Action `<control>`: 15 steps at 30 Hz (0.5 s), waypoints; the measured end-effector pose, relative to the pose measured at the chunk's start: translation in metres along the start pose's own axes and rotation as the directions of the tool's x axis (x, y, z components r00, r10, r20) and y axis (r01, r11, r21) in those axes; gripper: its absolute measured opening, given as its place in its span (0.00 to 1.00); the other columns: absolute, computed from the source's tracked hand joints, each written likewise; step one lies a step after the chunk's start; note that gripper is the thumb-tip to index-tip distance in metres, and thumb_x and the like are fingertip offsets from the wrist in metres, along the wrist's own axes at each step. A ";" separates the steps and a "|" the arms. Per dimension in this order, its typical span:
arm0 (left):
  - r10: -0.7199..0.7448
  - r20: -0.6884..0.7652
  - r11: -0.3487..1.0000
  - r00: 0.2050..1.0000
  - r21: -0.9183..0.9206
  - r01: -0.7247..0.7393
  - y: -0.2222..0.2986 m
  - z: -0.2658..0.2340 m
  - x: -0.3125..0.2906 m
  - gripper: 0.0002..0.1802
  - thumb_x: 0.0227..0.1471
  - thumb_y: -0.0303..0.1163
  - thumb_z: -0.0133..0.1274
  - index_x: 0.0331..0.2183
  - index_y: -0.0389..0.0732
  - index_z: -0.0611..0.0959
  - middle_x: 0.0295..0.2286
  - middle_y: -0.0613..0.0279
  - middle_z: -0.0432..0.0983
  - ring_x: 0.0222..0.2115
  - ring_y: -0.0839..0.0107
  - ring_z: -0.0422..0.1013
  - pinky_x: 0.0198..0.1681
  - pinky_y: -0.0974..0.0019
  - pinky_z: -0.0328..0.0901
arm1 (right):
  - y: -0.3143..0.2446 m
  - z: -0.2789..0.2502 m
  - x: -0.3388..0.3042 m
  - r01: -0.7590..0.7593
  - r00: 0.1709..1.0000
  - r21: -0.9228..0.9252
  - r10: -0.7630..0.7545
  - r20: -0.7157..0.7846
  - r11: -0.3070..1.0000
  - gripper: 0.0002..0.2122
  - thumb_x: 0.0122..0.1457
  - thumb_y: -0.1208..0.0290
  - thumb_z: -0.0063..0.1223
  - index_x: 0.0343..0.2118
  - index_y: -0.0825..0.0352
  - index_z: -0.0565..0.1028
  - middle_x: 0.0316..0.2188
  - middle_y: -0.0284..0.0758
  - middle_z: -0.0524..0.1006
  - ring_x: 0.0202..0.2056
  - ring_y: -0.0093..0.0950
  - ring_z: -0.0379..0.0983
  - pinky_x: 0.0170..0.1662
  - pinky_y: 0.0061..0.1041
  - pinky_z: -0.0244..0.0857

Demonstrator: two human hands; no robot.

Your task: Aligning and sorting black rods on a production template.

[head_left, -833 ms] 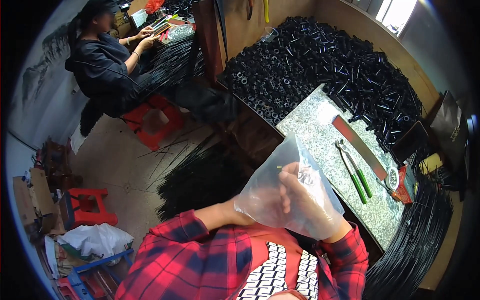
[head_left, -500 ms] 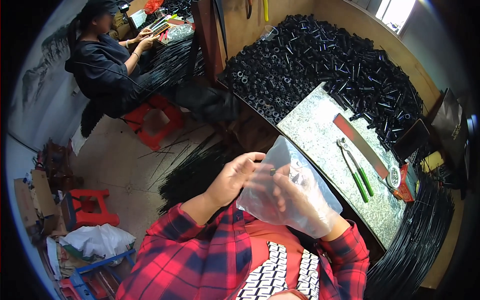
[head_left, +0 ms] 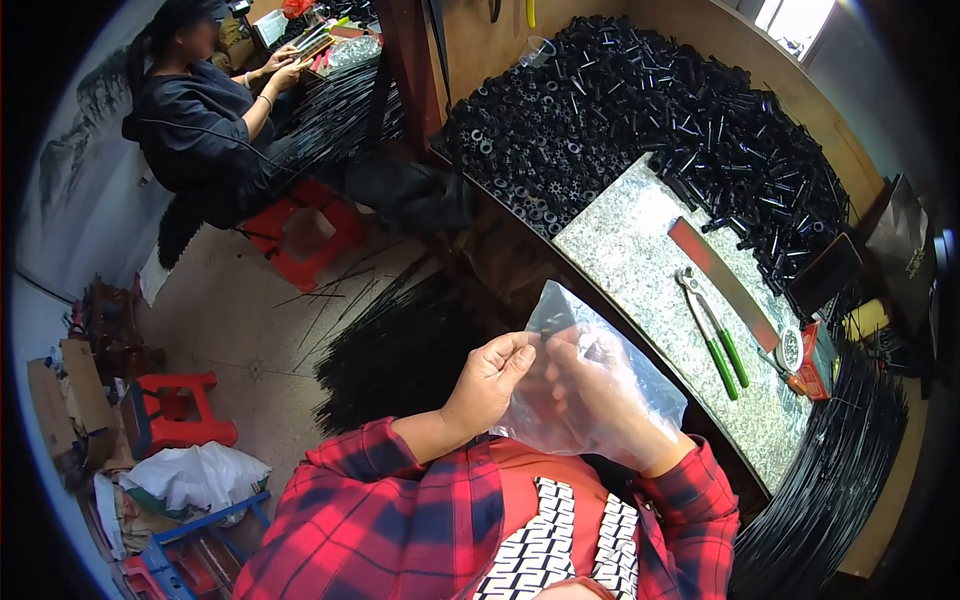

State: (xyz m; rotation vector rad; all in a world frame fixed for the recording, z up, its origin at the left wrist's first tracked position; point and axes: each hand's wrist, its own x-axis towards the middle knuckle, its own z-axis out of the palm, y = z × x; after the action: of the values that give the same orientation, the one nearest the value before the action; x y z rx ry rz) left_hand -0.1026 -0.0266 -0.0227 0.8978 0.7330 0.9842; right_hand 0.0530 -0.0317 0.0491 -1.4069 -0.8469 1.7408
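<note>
Right hand inside clear bag | dark bag: pale lettering, tiny

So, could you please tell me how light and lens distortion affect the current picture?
Head view: the window is washed out; glare whitens part of the speckled worktop and glints off the clear plastic bag; the black bundle on the floor sinks into shadow; fisheye bends straight edges toward the rim, and the corners go black.
</note>
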 end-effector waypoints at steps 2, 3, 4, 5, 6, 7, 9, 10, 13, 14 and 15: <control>-0.028 -0.003 0.998 1.000 -0.049 0.028 -0.002 0.000 -0.003 0.14 0.62 0.31 0.41 0.44 0.33 0.74 0.31 0.66 0.74 0.33 0.79 0.70 0.40 0.74 0.66 | 0.000 -0.002 0.000 -0.012 1.000 -0.063 0.013 0.004 0.998 0.08 0.60 0.66 0.48 0.33 0.66 0.69 0.21 0.28 0.70 0.19 0.17 0.65 0.23 0.17 0.61; -0.052 0.036 0.989 0.998 -0.137 0.056 -0.005 -0.001 -0.004 0.14 0.61 0.30 0.42 0.46 0.33 0.74 0.33 0.64 0.75 0.35 0.77 0.71 0.42 0.73 0.66 | -0.003 -0.003 -0.003 -0.037 0.999 -0.089 0.039 0.014 0.995 0.08 0.60 0.67 0.48 0.32 0.66 0.69 0.21 0.28 0.70 0.19 0.17 0.65 0.22 0.17 0.61; -0.070 0.074 0.971 0.995 -0.223 0.085 -0.008 -0.002 -0.005 0.15 0.61 0.30 0.42 0.47 0.33 0.73 0.36 0.63 0.75 0.37 0.76 0.71 0.44 0.72 0.66 | -0.004 -0.003 -0.003 -0.061 0.998 -0.116 0.064 0.026 0.991 0.07 0.60 0.68 0.48 0.32 0.67 0.69 0.21 0.28 0.70 0.19 0.17 0.65 0.22 0.17 0.61; -0.072 0.070 0.970 0.995 -0.226 0.086 -0.012 -0.004 -0.005 0.15 0.61 0.30 0.42 0.47 0.33 0.73 0.36 0.63 0.75 0.37 0.76 0.71 0.44 0.72 0.66 | -0.004 -0.003 -0.002 -0.066 0.997 -0.117 0.070 0.028 0.991 0.07 0.60 0.68 0.48 0.32 0.67 0.69 0.21 0.28 0.70 0.19 0.17 0.65 0.22 0.17 0.61; -0.095 0.083 0.957 0.992 -0.266 0.114 -0.017 -0.005 -0.005 0.16 0.61 0.30 0.42 0.48 0.33 0.72 0.38 0.61 0.75 0.38 0.75 0.71 0.46 0.70 0.66 | -0.004 -0.003 -0.001 -0.067 0.997 -0.155 0.073 0.029 0.986 0.07 0.59 0.68 0.48 0.31 0.67 0.70 0.21 0.28 0.70 0.19 0.17 0.65 0.22 0.16 0.60; -0.118 0.103 0.942 0.988 -0.304 0.145 -0.020 -0.005 -0.005 0.16 0.61 0.30 0.42 0.49 0.33 0.71 0.40 0.60 0.74 0.40 0.73 0.71 0.47 0.69 0.66 | -0.004 -0.004 0.000 -0.067 0.997 -0.191 0.074 0.025 0.979 0.07 0.59 0.69 0.48 0.31 0.68 0.70 0.21 0.29 0.71 0.20 0.17 0.66 0.21 0.16 0.60; -0.142 0.111 0.925 0.984 -0.339 0.172 -0.022 -0.003 -0.005 0.17 0.61 0.30 0.41 0.50 0.33 0.71 0.42 0.59 0.73 0.42 0.73 0.70 0.48 0.69 0.65 | 0.004 -0.008 0.006 -0.019 0.999 -0.272 0.026 0.021 0.962 0.07 0.58 0.69 0.49 0.30 0.68 0.70 0.21 0.29 0.71 0.19 0.17 0.66 0.21 0.16 0.60; -0.161 0.117 0.909 0.980 -0.370 0.193 -0.023 -0.003 -0.006 0.17 0.61 0.30 0.41 0.50 0.33 0.70 0.44 0.59 0.72 0.44 0.72 0.70 0.50 0.68 0.64 | 0.007 -0.009 0.009 0.032 0.999 -0.352 -0.025 0.025 0.935 0.07 0.58 0.69 0.49 0.30 0.68 0.70 0.20 0.29 0.71 0.19 0.17 0.65 0.21 0.17 0.60; -0.180 0.124 0.893 0.976 -0.394 0.215 -0.027 -0.004 -0.006 0.18 0.62 0.29 0.40 0.51 0.33 0.69 0.46 0.59 0.71 0.46 0.72 0.69 0.51 0.67 0.63 | 0.009 -0.010 0.010 0.069 0.997 -0.387 -0.072 0.008 0.920 0.07 0.57 0.70 0.50 0.28 0.69 0.71 0.20 0.30 0.72 0.19 0.17 0.66 0.21 0.17 0.60; -0.181 0.123 0.893 0.976 -0.395 0.216 -0.027 -0.003 -0.006 0.18 0.62 0.29 0.40 0.51 0.33 0.69 0.46 0.59 0.71 0.46 0.72 0.69 0.51 0.67 0.63 | 0.013 -0.013 0.013 0.068 0.997 -0.387 -0.071 0.008 0.920 0.07 0.57 0.70 0.50 0.28 0.69 0.71 0.20 0.30 0.72 0.19 0.17 0.66 0.21 0.17 0.60; -0.181 0.133 0.882 0.974 -0.417 0.220 -0.027 -0.002 -0.006 0.18 0.62 0.29 0.40 0.51 0.33 0.69 0.46 0.59 0.71 0.45 0.72 0.69 0.51 0.67 0.63 | 0.018 -0.018 0.017 0.115 0.993 -0.466 -0.113 0.033 0.877 0.07 0.57 0.70 0.50 0.28 0.69 0.72 0.19 0.31 0.72 0.19 0.18 0.67 0.21 0.18 0.61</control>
State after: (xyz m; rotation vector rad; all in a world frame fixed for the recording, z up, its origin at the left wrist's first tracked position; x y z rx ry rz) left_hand -0.0967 -0.0389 -0.0466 0.4641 0.4905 0.8667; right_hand 0.0661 -0.0255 0.0217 -1.6159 -1.3950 1.5064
